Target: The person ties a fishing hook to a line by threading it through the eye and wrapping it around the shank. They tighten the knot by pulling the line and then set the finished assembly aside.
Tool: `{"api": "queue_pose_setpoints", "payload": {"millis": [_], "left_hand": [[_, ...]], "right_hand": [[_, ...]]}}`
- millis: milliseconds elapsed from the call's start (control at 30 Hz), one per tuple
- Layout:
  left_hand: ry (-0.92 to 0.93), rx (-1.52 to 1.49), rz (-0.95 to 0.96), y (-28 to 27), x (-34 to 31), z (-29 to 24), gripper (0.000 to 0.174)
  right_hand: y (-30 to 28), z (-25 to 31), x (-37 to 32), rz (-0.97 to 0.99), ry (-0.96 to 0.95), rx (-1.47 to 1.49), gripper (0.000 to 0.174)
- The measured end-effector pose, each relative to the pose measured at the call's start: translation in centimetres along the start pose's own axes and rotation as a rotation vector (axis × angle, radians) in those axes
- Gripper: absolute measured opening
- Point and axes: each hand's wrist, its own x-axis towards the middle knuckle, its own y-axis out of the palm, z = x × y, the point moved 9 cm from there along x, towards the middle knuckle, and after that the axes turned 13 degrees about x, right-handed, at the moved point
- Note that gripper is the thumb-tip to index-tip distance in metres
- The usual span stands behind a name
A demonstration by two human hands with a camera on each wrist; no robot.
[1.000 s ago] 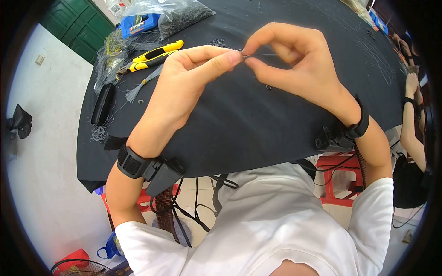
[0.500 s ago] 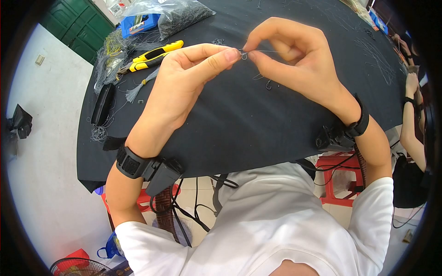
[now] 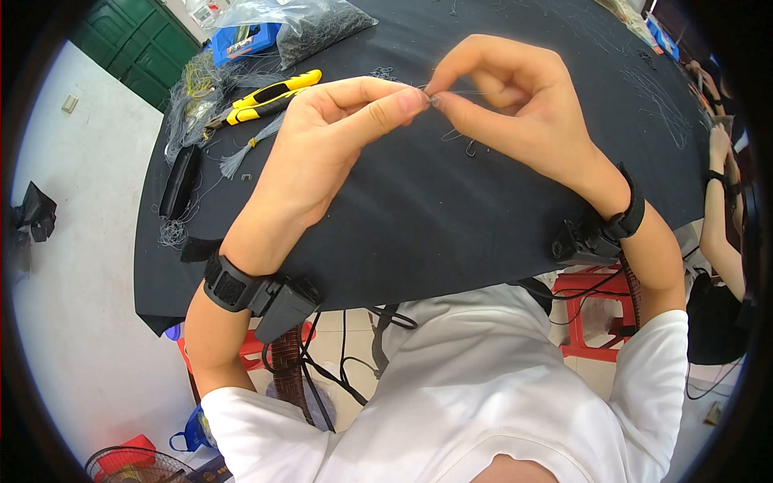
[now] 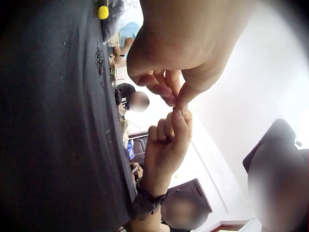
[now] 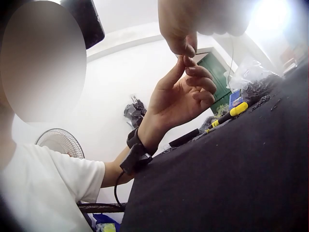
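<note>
Over the far half of the black-covered table, both hands meet fingertip to fingertip. My left hand (image 3: 326,133) pinches a thin fishing line (image 3: 463,92) between thumb and forefinger; the small knot area is mostly hidden by the fingertips. Opposite it, my right hand (image 3: 523,109) pinches the line with thumb and forefinger, its other fingers curled in. A small dark fish hook (image 3: 472,149) shows just below the right thumb, near a thin curved strand. In the right wrist view the left hand (image 5: 181,96) has its thumb tip right at the right hand's fingertips (image 5: 186,46).
Yellow-and-black pliers (image 3: 274,98) lie left of the hands, beside a tied bundle of line (image 3: 248,153) and a black case (image 3: 180,183). A clear bag of dark pieces (image 3: 326,32) and a blue box (image 3: 244,44) stand behind. Loose strands (image 3: 660,105) lie at right.
A small loop of line showed between the fingertips half a second ago; now the fingertips cover it. The right hand rose slightly, then came down a little. The left hand barely moved.
</note>
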Motion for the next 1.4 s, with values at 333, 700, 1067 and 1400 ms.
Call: {"api": "queue_pose_setpoints", "payload": {"millis": [333,700,1067,1400], "left_hand": [[-0.030,0.018,-0.071,-0.6,0.0,0.2,0.019],[-0.037,0.006,-0.054,-0.4,-0.1,0.2,0.018],[-0.041,-0.013,-0.037,-0.3,0.0,0.4,0.017],[-0.040,-0.027,-0.017,-0.1,0.0,0.4,0.017]], "right_hand": [[0.1,-0.6,0.6,0.086,0.007,0.329,0.024],[2.0,-2.4,-0.3,0.126,0.347,0.583,0.021],[1.5,-1.8,0.0,0.082,0.138,0.470,0.013],[1.4,-1.8,0.0,0.072,0.134,0.449,0.011]]}}
